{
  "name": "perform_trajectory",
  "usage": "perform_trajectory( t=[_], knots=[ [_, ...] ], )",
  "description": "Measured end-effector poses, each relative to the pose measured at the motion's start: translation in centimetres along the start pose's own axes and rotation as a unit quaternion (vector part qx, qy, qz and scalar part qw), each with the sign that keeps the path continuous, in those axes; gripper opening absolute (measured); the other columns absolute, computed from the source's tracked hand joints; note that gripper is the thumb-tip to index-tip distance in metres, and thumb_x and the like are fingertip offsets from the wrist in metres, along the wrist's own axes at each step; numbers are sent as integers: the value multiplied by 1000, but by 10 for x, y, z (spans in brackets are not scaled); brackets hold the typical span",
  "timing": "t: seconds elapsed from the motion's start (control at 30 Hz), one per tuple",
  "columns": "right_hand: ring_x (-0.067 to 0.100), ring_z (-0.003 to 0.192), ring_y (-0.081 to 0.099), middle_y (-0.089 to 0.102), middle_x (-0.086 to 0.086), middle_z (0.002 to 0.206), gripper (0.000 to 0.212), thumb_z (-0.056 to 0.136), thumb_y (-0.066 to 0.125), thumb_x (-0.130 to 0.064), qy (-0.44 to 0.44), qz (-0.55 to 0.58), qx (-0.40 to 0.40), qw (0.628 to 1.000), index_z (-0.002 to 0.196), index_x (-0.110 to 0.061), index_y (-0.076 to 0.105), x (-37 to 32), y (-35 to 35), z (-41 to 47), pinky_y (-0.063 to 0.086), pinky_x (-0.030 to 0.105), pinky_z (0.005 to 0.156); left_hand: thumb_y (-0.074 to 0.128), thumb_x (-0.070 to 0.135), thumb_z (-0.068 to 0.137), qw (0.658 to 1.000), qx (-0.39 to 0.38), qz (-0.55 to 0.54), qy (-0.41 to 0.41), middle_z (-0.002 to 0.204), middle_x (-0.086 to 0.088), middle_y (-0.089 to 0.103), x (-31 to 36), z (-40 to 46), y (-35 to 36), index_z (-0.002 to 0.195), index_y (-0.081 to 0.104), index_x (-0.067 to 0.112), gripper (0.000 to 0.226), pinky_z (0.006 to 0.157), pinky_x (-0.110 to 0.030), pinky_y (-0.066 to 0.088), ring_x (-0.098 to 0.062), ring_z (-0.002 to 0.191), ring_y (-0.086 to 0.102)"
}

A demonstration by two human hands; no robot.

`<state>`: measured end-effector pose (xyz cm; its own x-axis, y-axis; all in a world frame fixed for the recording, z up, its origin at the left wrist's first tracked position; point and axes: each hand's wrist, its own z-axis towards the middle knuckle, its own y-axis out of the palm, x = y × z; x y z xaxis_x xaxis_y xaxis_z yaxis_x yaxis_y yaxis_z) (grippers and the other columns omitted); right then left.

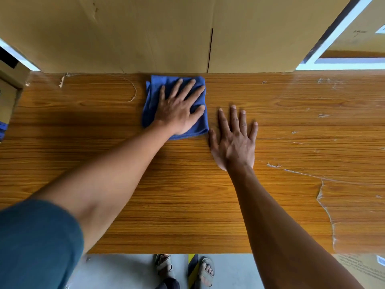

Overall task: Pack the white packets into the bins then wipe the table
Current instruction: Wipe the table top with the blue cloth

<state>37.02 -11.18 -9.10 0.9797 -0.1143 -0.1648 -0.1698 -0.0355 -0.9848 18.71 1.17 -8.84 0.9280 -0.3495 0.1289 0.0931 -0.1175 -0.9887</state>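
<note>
left hand point(177, 110) flat with fingers spread, pressing a folded blue cloth point(196, 127) onto the wood table point(125, 184) at upper center, right hand point(234, 140) open and flat just beside it, big cardboard box point(166, 34) behind

Wood-grain table point(291, 205), folded blue cloth point(152, 105) and cardboard box point(145, 38) resting on it

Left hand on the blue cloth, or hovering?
Touching. Head view: left hand lies flat with fingers spread on the blue cloth, pressing it onto the table.
</note>
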Motion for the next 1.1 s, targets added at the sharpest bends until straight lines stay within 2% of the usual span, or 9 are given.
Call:
perform_trajectory(
  t=[0.1, 0.3, 0.53, 0.73, 0.97, 1.1],
  knots=[
    [24, 161, -15, -15, -2, 175, 70, 105, 3, -67, 3, -1, -4, 1000, 167, -36, -5, 2, 0, -1, -1, 60, 128, 13, 73, 102, 1000, -13, 5, -4, 177, 13, 0, 7, 13, 0, 167, 7, 46, 70, 125, -70, -2, -24, 164, -3],
    [24, 161, -16, -15, -2, 176, 70, 105, 4, -67, 4, 15, -7, 1000, 168, -36, -4, 0, -2, -2, -1, 60, 128, 17, 72, 104, 998, -3, 21, 51, 177, 15, -1, 8, -53, 7, 167, 7, 46, 69, 127, -66, -1, -20, 164, -4],
    [25, 161, -17, -17, -1, 175, 69, 105, 5, -65, 1, 2, -15, 1000, 167, -36, -6, 1, -2, 0, -2, 60, 128, 13, 75, 100, 1000, -12, 10, 6, 177, 13, 2, 12, 26, -4, 166, 8, 48, 71, 126, -69, -1, -23, 164, -2],
    [24, 162, -15, -15, -2, 176, 69, 105, 7, -63, 5, -4, -10, 1000, 168, -36, -5, 1, 0, -1, 1, 60, 128, 15, 74, 103, 999, 11, 14, 35, 177, 12, 3, 19, -40, 9, 167, 8, 45, 71, 127, -67, 2, -24, 164, -1],
    [22, 162, -14, -13, -5, 176, 67, 107, 7, -65, 8, 6, -5, 1000, 167, -38, -3, 0, 0, 1, -4, 57, 129, 9, 78, 99, 1000, -8, 3, 25, 177, 12, 1, 11, 33, -2, 166, 5, 49, 73, 125, -69, 1, -24, 164, -2],
    [20, 162, -12, -9, -6, 176, 62, 109, 9, -58, 11, 14, -6, 1000, 167, -39, 0, 0, 0, 3, -3, 56, 129, 9, 77, 100, 999, -13, -12, 28, 178, 12, -2, 15, 7, 4, 167, 4, 47, 73, 126, -68, -1, -24, 164, -4]
  ],
)
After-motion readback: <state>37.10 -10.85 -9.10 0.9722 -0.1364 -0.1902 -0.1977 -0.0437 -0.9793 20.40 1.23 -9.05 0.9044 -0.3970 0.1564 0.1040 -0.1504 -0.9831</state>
